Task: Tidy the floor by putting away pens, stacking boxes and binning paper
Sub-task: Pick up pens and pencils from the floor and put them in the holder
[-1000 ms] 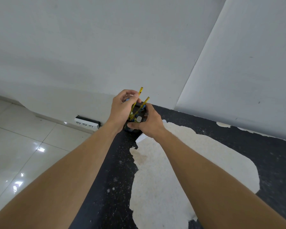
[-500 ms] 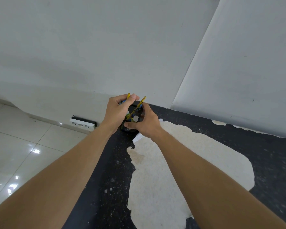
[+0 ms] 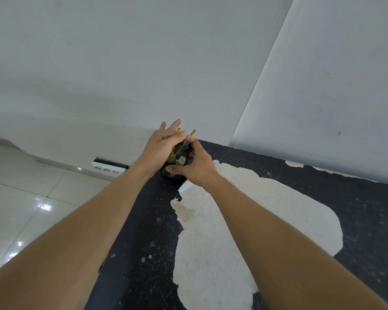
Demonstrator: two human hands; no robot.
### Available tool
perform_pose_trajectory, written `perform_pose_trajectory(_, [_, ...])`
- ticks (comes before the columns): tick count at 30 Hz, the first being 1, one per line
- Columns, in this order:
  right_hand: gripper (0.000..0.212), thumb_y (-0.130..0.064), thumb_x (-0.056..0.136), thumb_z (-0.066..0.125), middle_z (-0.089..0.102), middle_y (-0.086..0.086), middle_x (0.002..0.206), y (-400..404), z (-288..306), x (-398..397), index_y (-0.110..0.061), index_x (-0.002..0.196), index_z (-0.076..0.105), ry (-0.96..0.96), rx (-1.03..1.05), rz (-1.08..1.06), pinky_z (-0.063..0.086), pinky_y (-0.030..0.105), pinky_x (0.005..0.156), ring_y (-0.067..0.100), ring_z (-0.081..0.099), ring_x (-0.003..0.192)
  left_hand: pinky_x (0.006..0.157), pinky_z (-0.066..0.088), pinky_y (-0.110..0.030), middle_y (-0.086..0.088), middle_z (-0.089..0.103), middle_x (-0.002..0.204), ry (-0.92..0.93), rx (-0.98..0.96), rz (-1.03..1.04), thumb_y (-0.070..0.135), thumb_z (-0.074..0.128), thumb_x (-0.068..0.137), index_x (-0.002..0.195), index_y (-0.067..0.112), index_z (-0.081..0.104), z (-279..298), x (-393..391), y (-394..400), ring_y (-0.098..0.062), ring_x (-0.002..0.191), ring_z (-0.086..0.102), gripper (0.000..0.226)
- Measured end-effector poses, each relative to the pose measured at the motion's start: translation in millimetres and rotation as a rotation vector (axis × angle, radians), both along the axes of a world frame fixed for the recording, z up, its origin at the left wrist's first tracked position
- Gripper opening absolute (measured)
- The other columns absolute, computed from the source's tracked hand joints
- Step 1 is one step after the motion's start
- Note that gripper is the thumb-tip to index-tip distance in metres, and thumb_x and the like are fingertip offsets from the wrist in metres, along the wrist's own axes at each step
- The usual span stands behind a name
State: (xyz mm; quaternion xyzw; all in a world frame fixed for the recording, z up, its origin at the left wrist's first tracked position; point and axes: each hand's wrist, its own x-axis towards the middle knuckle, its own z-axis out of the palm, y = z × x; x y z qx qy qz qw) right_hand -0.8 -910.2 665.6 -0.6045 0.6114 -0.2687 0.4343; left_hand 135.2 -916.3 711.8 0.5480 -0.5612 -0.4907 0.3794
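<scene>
While both forearms are stretched forward over the dark floor, the scene is laid out as follows.

Far left: glossy white floor tiles (image 3: 27,204) are seen, with a white multi-socket power strip (image 3: 109,169) lying at the foot of the white wall (image 3: 143,63).

Left hand: the left hand (image 3: 160,148) is held over the holder with fingers spread and nearly straight, nothing being gripped; its thumb lies just beside the pencil tips.

Pens: thin yellow patterned pencils (image 3: 193,133) are stood tilted inside the holder, their tips showing above the hands.

Holder: a black mesh pen holder (image 3: 173,173) is set on the black speckled floor mat (image 3: 143,231), near the wall corner.

Right hand: the right hand (image 3: 198,167) is curled round the holder's side, thumb pressed on its front.

Right: a worn cream patch (image 3: 244,220) is exposed in the mat.
</scene>
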Motion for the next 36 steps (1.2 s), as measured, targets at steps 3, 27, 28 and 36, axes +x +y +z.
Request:
perform_pose_trajectory(3, [0.099, -0.036, 0.066, 0.095, 0.058, -0.007, 0.135, -1, 0, -1, -0.031, 0.146, 0.038, -0.004, 0.005, -0.002, 0.048, 0.035, 0.103, 0.015, 0.054, 0.126, 0.12, -0.005, -0.042, 0.02, 0.03, 0.16, -0.052, 0.007, -0.069, 0.04, 0.047, 0.102, 0.105, 0.035, 0.078, 4, 2, -3, -0.001, 0.152, 0.001, 0.032])
perform_pose_trajectory(27, [0.087, -0.042, 0.058, 0.096, 0.067, -0.009, 0.117, -1, -3, 0, -0.033, 0.131, 0.048, 0.015, -0.004, -0.002, 0.055, 0.044, 0.097, 0.018, 0.066, 0.11, 0.116, 0.036, -0.045, 0.015, 0.066, 0.13, 0.066, 0.02, -0.04, 0.042, 0.044, 0.094, 0.108, 0.025, 0.078, -17, 16, -7, -0.006, 0.127, 0.056, 0.041])
perform_pose_trajectory(28, [0.086, -0.042, 0.06, 0.095, 0.067, -0.009, 0.117, -1, -2, 0, -0.032, 0.131, 0.048, 0.02, -0.011, 0.004, 0.055, 0.044, 0.096, 0.019, 0.066, 0.11, 0.115, 0.037, -0.045, 0.014, 0.068, 0.126, 0.044, -0.003, -0.053, 0.038, 0.043, 0.096, 0.111, 0.025, 0.077, -16, 17, -9, -0.006, 0.125, 0.058, 0.039])
perform_pose_trajectory(36, [0.071, -0.045, 0.078, 0.085, 0.05, 0.004, 0.125, 3, 12, 0, -0.023, 0.137, 0.051, 0.178, -0.02, 0.091, 0.05, 0.038, 0.096, 0.025, 0.057, 0.116, 0.107, 0.032, -0.027, 0.006, 0.074, 0.108, 0.005, -0.07, -0.076, 0.04, 0.031, 0.104, 0.119, 0.027, 0.07, -3, 13, -16, -0.007, 0.117, 0.06, 0.044])
